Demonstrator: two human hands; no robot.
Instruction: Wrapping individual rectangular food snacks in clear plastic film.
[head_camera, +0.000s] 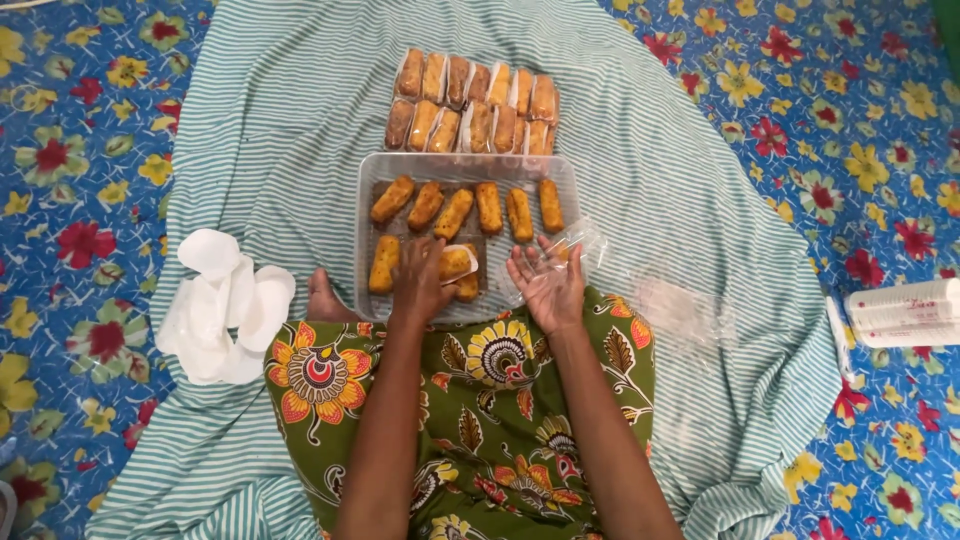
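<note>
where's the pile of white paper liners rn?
Head view, on the person's left: the white paper liners lie heaped on the striped cloth, at its edge by the floral mat, left of the clear plastic tray and the left hand.
</note>
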